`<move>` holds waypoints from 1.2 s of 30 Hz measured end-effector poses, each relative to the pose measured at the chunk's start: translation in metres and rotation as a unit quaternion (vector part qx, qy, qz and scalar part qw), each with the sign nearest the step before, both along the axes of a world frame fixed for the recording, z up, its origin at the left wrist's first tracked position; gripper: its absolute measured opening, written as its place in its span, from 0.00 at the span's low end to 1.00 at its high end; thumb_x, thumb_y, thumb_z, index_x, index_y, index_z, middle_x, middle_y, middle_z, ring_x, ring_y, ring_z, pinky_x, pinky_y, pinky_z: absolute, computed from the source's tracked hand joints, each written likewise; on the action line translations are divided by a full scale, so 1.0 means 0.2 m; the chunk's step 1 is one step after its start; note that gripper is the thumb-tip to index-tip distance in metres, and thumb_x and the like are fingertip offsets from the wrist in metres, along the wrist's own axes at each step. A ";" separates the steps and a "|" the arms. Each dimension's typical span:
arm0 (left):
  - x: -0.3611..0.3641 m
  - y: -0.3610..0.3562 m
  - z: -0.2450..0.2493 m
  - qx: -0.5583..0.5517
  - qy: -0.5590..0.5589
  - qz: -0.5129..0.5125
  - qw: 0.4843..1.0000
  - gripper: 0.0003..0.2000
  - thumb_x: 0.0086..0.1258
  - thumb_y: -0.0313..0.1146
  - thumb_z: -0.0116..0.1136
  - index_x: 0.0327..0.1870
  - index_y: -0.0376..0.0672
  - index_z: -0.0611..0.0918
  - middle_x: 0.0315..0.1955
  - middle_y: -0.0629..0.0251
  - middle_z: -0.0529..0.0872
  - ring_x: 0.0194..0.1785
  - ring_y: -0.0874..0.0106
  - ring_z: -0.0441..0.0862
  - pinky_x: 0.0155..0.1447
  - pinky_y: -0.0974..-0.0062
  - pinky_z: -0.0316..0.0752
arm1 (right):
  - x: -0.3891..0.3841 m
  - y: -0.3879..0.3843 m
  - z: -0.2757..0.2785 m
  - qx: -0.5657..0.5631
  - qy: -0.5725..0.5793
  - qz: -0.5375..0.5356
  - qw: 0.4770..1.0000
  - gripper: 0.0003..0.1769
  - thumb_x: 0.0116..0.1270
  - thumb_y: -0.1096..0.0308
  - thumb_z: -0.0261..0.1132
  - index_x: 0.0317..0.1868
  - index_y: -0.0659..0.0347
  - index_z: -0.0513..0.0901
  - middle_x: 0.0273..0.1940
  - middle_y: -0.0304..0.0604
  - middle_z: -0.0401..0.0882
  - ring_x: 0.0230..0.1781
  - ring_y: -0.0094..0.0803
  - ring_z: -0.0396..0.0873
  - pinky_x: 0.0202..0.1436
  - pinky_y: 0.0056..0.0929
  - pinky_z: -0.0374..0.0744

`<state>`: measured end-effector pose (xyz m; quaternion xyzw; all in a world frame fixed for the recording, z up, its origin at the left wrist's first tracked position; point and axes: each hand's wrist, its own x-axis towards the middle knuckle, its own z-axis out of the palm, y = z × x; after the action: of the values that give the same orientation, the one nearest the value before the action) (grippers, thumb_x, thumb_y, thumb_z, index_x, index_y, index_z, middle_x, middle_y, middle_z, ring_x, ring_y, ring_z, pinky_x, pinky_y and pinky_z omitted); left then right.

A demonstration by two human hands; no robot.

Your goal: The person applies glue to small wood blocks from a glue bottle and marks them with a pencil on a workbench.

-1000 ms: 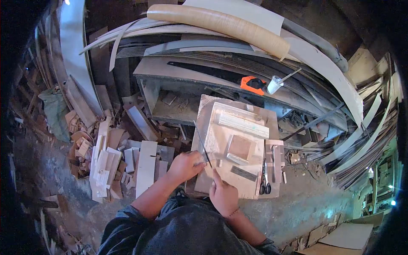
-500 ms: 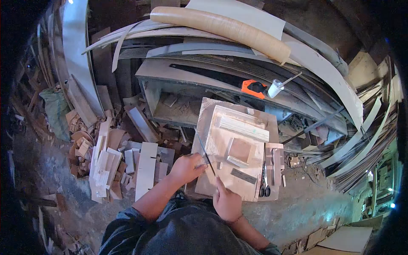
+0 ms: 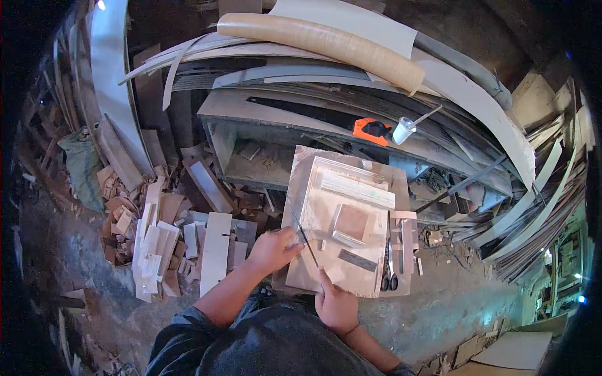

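A long, thin dark strip (image 3: 303,233), as narrow as a file or blade, slants over the left edge of the work board (image 3: 313,276). My right hand (image 3: 337,307) is closed around its near end, thumb stretched along it. Curled beside the strip's middle, my left hand (image 3: 273,250) has its fingertips against or very near it; whatever lies in those fingers is hidden. On the board are a small square wooden frame (image 3: 349,224), a flat dark bar (image 3: 357,260) and pale wood strips (image 3: 354,190). Black-handled scissors (image 3: 389,279) lie at the right.
Behind the board stands a low wooden cabinet (image 3: 251,111) with a handsaw with an orange handle (image 3: 371,130) and a white cup (image 3: 404,130) holding a stick. Offcuts (image 3: 153,250) are heaped at the left. Bent sheets and a veneer roll (image 3: 326,47) lie at the back.
The view has shifted very slightly. Both hands stay in nearly the same place, with the dark strip still in my right hand.
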<state>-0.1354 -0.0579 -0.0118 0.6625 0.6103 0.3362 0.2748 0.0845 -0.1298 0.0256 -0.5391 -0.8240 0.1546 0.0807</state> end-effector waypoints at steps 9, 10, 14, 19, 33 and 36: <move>0.01 0.00 -0.02 0.007 0.030 0.016 0.999 0.16 0.61 0.43 0.70 0.40 0.43 0.81 0.30 0.46 0.85 0.37 0.45 0.85 0.38 0.51 0.79 | -0.19 0.22 -0.08 0.070 0.017 0.004 0.997 0.32 0.63 0.68 0.61 0.69 0.55 0.71 0.25 0.49 0.82 0.21 0.46 0.82 0.26 0.44 0.81; 0.01 -0.01 -0.02 0.000 0.030 0.016 0.999 0.16 0.61 0.44 0.70 0.40 0.43 0.81 0.29 0.46 0.85 0.37 0.45 0.85 0.38 0.51 0.79 | -0.17 0.19 -0.06 0.059 0.021 0.002 0.998 0.32 0.63 0.68 0.61 0.69 0.55 0.71 0.25 0.49 0.82 0.21 0.46 0.82 0.26 0.44 0.81; 0.00 0.00 0.00 -0.025 0.022 0.018 0.999 0.16 0.62 0.45 0.69 0.40 0.43 0.82 0.29 0.46 0.85 0.36 0.44 0.85 0.38 0.51 0.78 | -0.03 0.02 -0.04 0.040 0.028 0.000 0.999 0.31 0.63 0.68 0.61 0.69 0.54 0.71 0.25 0.49 0.82 0.21 0.46 0.82 0.26 0.45 0.81; 0.01 0.00 0.04 -0.032 0.036 0.023 0.999 0.16 0.61 0.45 0.69 0.40 0.44 0.82 0.29 0.46 0.85 0.37 0.45 0.85 0.38 0.52 0.79 | -0.13 0.14 -0.04 0.052 0.017 0.001 0.998 0.32 0.63 0.67 0.62 0.70 0.54 0.70 0.24 0.48 0.82 0.21 0.45 0.82 0.26 0.45 0.81; 0.01 0.00 -0.03 0.019 0.013 0.026 0.999 0.15 0.60 0.44 0.69 0.36 0.42 0.80 0.25 0.47 0.84 0.33 0.46 0.84 0.35 0.51 0.78 | -0.04 0.02 -0.04 0.019 -0.006 -0.001 1.000 0.33 0.63 0.68 0.61 0.70 0.55 0.69 0.26 0.50 0.82 0.23 0.47 0.82 0.28 0.45 0.81; 0.03 -0.01 -0.01 0.027 0.021 0.030 0.999 0.15 0.60 0.44 0.69 0.35 0.42 0.80 0.25 0.47 0.84 0.33 0.46 0.84 0.35 0.51 0.78 | -0.13 0.13 -0.06 0.045 0.015 0.007 0.999 0.33 0.63 0.68 0.61 0.71 0.55 0.69 0.26 0.50 0.82 0.23 0.47 0.82 0.27 0.45 0.81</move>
<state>-0.1300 -0.0596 -0.0138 0.6583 0.6262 0.3466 0.2331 0.0594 -0.1033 0.0135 -0.5270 -0.8323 0.1265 0.1164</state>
